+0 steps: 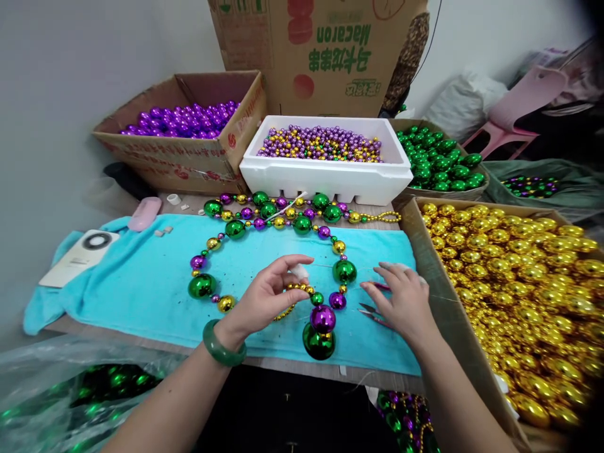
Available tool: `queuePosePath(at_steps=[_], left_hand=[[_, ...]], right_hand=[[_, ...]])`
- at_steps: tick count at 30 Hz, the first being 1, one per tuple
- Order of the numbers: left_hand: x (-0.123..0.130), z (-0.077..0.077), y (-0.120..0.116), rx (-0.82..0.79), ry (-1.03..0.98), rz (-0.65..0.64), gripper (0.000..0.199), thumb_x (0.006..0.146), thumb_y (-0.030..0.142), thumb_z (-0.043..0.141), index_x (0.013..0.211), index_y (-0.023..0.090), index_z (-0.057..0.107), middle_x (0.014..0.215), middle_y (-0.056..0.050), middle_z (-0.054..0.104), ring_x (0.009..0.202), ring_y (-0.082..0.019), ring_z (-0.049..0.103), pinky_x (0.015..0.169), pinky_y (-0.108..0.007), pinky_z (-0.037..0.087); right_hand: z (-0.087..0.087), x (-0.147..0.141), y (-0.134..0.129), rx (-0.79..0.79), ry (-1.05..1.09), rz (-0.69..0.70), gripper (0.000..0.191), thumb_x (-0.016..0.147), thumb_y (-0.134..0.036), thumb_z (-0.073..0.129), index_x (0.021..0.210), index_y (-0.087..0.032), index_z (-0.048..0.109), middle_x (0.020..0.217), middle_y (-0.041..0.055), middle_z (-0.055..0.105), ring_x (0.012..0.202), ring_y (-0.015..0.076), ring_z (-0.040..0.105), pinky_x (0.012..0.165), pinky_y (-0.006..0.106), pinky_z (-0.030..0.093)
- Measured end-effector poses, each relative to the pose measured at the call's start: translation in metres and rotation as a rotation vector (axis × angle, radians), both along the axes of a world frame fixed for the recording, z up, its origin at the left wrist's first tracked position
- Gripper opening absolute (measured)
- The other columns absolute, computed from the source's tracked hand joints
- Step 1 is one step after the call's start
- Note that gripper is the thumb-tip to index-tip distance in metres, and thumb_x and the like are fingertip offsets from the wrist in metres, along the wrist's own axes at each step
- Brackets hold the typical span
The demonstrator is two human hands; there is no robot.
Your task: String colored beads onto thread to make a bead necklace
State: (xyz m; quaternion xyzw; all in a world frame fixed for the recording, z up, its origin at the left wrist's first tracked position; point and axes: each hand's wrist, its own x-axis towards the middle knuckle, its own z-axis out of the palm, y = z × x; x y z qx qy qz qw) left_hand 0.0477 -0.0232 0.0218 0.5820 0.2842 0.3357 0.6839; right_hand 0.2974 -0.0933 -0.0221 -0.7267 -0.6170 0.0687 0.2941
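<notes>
A necklace of green, purple and gold beads [202, 286] lies in a loop on a turquoise towel [160, 314]. My left hand [271, 292], with a green bangle at its wrist, pinches a string of small gold beads [302, 287] at the loop's front. Close to those fingers hang a purple bead [323, 319] and a large green bead [319, 343]. My right hand [401, 296] is spread low over the towel, with white coverings on some fingertips. Under and beside its fingers are small scissors [370, 311], blades apart; their handles are partly hidden. A thin clear thread crosses between the hands.
Another beaded strand [333, 212] lies behind the loop. Boxes of purple beads [165, 157], mixed small beads [325, 171] and green beads [438, 189] line the back. A carton of gold beads [425, 251] borders the right. A white device [80, 258] rests at left.
</notes>
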Motion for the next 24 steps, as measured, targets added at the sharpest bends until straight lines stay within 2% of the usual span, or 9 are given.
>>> queuePosePath(at_steps=[2,3,6,8,10,12,15,20,24], left_hand=[[0.0,0.003,-0.003,0.067,0.061,0.015,0.041,0.077,0.017,0.066,0.116,0.021,0.055,0.091,-0.002,0.06,0.085,-0.013,0.058,0.077,-0.025,0.048],[0.0,0.004,-0.005,0.108,0.092,0.021,0.039,0.078,0.018,0.066,0.115,0.021,0.056,0.09,-0.003,0.061,0.085,-0.013,0.058,0.076,-0.025,0.048],[0.0,0.008,-0.009,0.312,0.203,0.027,0.017,0.08,0.019,0.063,0.096,0.018,0.063,0.085,-0.003,0.062,0.081,-0.014,0.058,0.073,-0.027,0.047],[-0.002,0.013,-0.011,0.484,0.273,0.016,0.005,0.082,0.018,0.06,0.084,0.017,0.064,0.081,-0.003,0.062,0.079,-0.014,0.058,0.073,-0.028,0.046],[-0.003,0.019,-0.012,0.614,0.319,-0.003,0.008,0.084,0.017,0.057,0.082,0.018,0.065,0.08,-0.003,0.063,0.079,-0.014,0.058,0.073,-0.028,0.046],[-0.004,0.024,-0.012,0.669,0.331,-0.014,0.01,0.085,0.017,0.056,0.083,0.02,0.065,0.081,-0.003,0.063,0.079,-0.014,0.058,0.073,-0.028,0.046],[-0.006,0.024,-0.01,0.638,0.314,-0.017,0.011,0.085,0.018,0.056,0.088,0.021,0.066,0.085,-0.004,0.064,0.083,-0.015,0.059,0.076,-0.029,0.046],[-0.012,0.009,-0.012,0.435,0.299,0.041,0.028,0.081,0.024,0.062,0.109,0.021,0.064,0.096,-0.006,0.064,0.086,-0.017,0.06,0.078,-0.031,0.048],[-0.015,0.001,-0.015,0.381,0.321,0.065,0.024,0.08,0.026,0.064,0.102,0.02,0.068,0.097,-0.006,0.066,0.091,-0.019,0.06,0.084,-0.032,0.047]], right_hand=[[0.011,-0.027,-0.009,0.041,0.194,0.178,0.037,0.084,-0.044,0.055,0.107,-0.018,0.064,0.114,0.0128,0.065,0.109,0.0289,0.055,0.092,0.046,0.04],[0.019,-0.042,-0.011,0.001,0.328,0.266,0.035,0.085,-0.041,0.055,0.111,-0.019,0.062,0.114,0.0104,0.065,0.106,0.0252,0.058,0.09,0.04,0.044],[0.04,-0.076,-0.012,-0.057,0.506,0.382,0.019,0.085,-0.03,0.057,0.099,-0.02,0.064,0.092,0.0038,0.07,0.083,0.0183,0.064,0.073,0.03,0.049],[0.049,-0.083,-0.01,-0.032,0.417,0.443,0.013,0.086,-0.025,0.056,0.093,-0.019,0.065,0.084,0.0041,0.069,0.077,0.0184,0.062,0.07,0.03,0.048],[0.055,-0.082,-0.008,0.001,0.225,0.517,0.012,0.086,-0.02,0.055,0.093,-0.017,0.064,0.086,0.0078,0.069,0.081,0.0218,0.06,0.073,0.035,0.046],[0.06,-0.078,-0.008,0.032,0.049,0.561,0.013,0.087,-0.018,0.053,0.094,-0.015,0.064,0.088,0.0111,0.068,0.084,0.0247,0.058,0.076,0.04,0.044],[0.063,-0.076,-0.008,0.08,-0.04,0.546,0.013,0.087,-0.019,0.055,0.097,-0.016,0.062,0.089,0.0108,0.068,0.085,0.0252,0.058,0.078,0.042,0.043],[0.057,-0.079,-0.009,0.123,-0.027,0.455,0.014,0.083,-0.024,0.063,0.095,-0.017,0.06,0.087,0.0085,0.068,0.084,0.025,0.06,0.077,0.04,0.043],[0.051,-0.085,-0.01,0.144,0.005,0.435,0.014,0.083,-0.024,0.064,0.094,-0.017,0.059,0.086,0.008,0.067,0.083,0.0238,0.06,0.074,0.038,0.044]])
